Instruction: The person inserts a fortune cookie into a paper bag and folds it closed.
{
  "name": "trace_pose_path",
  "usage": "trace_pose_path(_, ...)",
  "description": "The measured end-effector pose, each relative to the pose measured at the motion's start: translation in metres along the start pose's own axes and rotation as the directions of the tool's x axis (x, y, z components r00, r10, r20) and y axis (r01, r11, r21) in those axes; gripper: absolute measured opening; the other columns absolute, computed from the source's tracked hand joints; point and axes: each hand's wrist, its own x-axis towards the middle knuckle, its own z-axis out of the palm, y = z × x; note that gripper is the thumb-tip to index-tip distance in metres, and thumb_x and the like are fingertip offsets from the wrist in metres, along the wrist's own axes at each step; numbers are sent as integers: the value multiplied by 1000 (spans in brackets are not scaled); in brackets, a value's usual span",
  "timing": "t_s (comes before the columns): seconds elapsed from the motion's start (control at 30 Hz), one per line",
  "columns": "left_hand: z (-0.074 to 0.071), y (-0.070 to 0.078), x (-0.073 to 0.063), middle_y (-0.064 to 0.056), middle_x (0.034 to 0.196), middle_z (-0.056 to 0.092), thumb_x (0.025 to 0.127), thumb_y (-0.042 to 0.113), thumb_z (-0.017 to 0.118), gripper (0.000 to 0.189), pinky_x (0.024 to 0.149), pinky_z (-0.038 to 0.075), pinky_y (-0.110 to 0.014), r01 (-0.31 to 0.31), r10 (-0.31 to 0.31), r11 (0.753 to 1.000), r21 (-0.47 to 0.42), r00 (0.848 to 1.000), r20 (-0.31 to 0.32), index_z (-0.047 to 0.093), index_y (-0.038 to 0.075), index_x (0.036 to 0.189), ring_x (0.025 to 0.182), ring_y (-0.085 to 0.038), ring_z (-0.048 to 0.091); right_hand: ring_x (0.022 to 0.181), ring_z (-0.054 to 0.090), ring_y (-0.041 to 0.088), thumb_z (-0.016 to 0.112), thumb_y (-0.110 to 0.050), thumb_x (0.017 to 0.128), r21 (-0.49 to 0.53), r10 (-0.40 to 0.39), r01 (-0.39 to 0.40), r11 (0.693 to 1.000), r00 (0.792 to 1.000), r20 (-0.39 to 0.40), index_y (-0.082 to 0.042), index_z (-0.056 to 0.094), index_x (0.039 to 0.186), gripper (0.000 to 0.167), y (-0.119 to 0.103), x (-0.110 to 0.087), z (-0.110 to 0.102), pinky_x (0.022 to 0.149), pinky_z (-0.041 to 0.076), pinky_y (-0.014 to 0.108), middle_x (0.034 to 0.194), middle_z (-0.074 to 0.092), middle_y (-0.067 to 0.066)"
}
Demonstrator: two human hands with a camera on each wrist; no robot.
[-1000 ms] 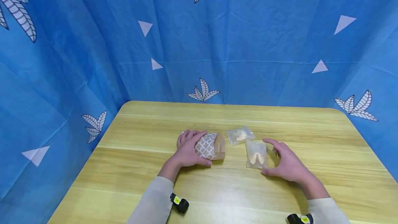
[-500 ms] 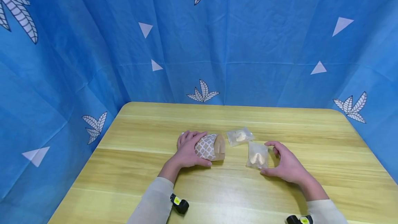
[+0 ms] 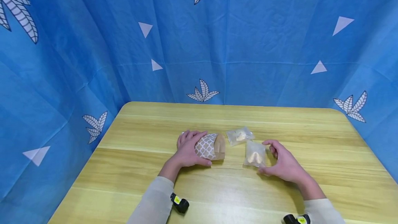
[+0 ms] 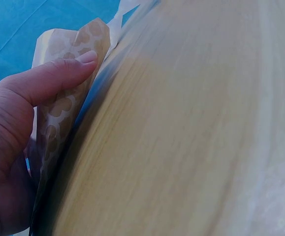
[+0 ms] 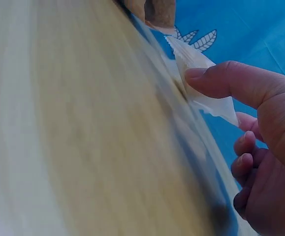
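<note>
A brown paper bag (image 3: 206, 146) with a white lattice print lies on its side, its mouth facing right. My left hand (image 3: 188, 152) holds it, fingers over the far side and thumb along the near side; in the left wrist view the thumb (image 4: 58, 73) presses on the printed paper. On the right, my right hand (image 3: 284, 164) holds a wrapped fortune cookie (image 3: 255, 155) by the right side of its clear wrapper, between thumb and index finger. In the right wrist view the wrapper (image 5: 201, 81) stands tilted under the thumb, other fingers curled.
A second wrapped fortune cookie (image 3: 240, 136) lies just behind the held one, right of the bag's mouth. Everything rests on a light wooden table (image 3: 224, 193). A blue printed curtain (image 3: 255, 44) hangs behind the table and along its left side.
My right hand has shifted slightly left, and the wrapped fortune cookie has moved left with it after a small move right. The left hand and the paper bag have stayed put.
</note>
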Motion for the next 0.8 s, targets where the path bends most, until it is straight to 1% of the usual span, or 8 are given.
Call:
trace_pose_path(0.17,-1,2,0,-5,148,39,54,56,94,112,114,-1,-56,4,-4,1000,1,1000,-3,44,30,152,144,-40,12,91,42,28,96,-24,65,46,-13,12,999,1000,18,-7,49,133,85,-11,7,5,74,38,32,101,43,15)
trace_pose_path(0.33,-1,3,-1,-6,149,39,55,55,94,112,114,-1,-56,5,-5,1000,-7,1000,4,44,28,152,144,-40,11,97,43,30,96,-21,66,109,-33,28,994,999,39,-9,48,133,83,-22,13,11,80,40,38,107,42,17)
trace_pose_path(0.5,0,1,-1,-6,149,38,55,56,93,112,114,-1,-56,8,-8,1000,0,1000,4,44,28,152,144,-39,11,103,44,30,95,-23,68,155,-58,48,987,997,59,-10,49,134,82,-30,20,20,86,41,41,114,45,16)
trace_pose_path(0.7,0,0,0,-6,148,39,55,55,93,112,114,0,-57,-10,10,1000,4,1000,0,44,28,152,143,-40,13,94,41,30,95,-22,67,178,-88,74,981,994,71,-10,50,130,79,-35,29,32,77,39,38,103,41,18)
trace_pose_path(0.8,0,0,0,-6,148,39,56,56,93,112,114,1,-57,-15,15,1000,8,1000,1,44,28,152,143,-40,13,94,41,31,95,-22,67,188,-88,72,980,993,81,-11,50,130,78,-38,34,37,78,39,39,102,41,18)
